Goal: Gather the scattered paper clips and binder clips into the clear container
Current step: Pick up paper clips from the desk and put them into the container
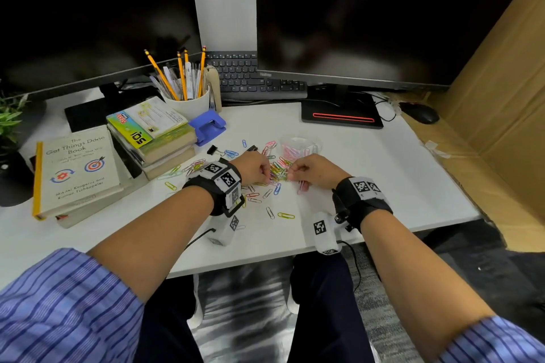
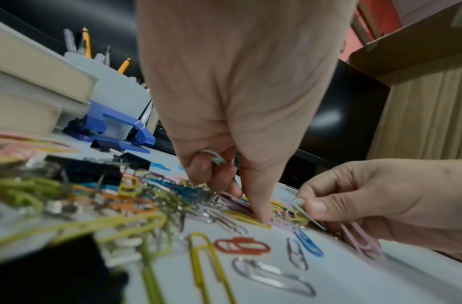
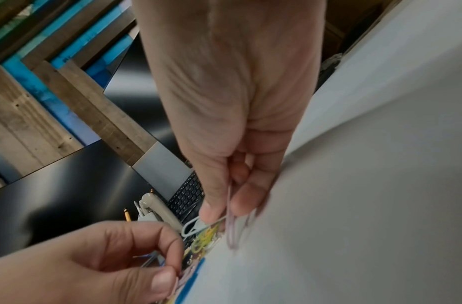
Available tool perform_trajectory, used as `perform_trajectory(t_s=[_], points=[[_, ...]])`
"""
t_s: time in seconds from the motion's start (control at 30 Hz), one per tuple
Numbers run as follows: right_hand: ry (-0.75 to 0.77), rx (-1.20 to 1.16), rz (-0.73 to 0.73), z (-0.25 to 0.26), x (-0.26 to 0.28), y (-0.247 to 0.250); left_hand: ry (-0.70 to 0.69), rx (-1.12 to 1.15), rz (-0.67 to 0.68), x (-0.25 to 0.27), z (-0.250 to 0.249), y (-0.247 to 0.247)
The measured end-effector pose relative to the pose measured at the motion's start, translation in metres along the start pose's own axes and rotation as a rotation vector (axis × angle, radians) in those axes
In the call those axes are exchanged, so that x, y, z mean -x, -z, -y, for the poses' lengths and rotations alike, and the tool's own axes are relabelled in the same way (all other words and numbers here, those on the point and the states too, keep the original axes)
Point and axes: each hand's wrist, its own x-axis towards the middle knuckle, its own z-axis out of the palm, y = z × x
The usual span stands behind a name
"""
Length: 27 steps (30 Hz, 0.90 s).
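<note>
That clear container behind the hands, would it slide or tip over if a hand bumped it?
Probably it would slide. The clear container looks thin and light, and it stands on a smooth white desk. It seems low and wide, so tipping looks less likely. The paper clips inside add little weight.

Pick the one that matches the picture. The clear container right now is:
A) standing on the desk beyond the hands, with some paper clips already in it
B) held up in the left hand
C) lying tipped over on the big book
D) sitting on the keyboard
A: the clear container stands on the white desk just beyond the right hand, with pink and other coloured clips showing through its wall.
</note>
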Motion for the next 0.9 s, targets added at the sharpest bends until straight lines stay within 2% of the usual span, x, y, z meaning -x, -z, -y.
perform_trajectory(t_s=[0.2, 0.33, 0.47, 0.57, 0.63, 0.8, 0.9], points=[[-0.030, -0.315, -0.075, 0.001, 0.008, 0.005, -0.021, 0.050, -0.019, 0.002, -0.002, -0.002], [-0.012, -0.445, -0.157, 0.006, 0.010, 0.015, -0.040, 0.031, -0.004, 0.001, 0.000, -0.001], [-0.061, -0.538, -0.191, 0.010, 0.006, 0.033, -0.005, 0.017, -0.015, -0.004, 0.000, -0.002], [-0.183, -0.701, -0.369, 0.008, -0.001, 0.050, 0.030, 0.004, -0.024, -0.008, -0.001, -0.003], [-0.256, -0.704, -0.418, 0.005, -0.006, 0.055, 0.060, 0.000, -0.027, -0.010, -0.001, -0.004], [-0.300, -0.723, -0.376, 0.004, -0.009, 0.052, 0.084, -0.033, -0.013, -0.011, -0.007, -0.001], [-0.270, -0.773, -0.497, 0.008, -0.013, 0.053, 0.072, -0.067, 0.000, -0.010, -0.010, 0.001]])
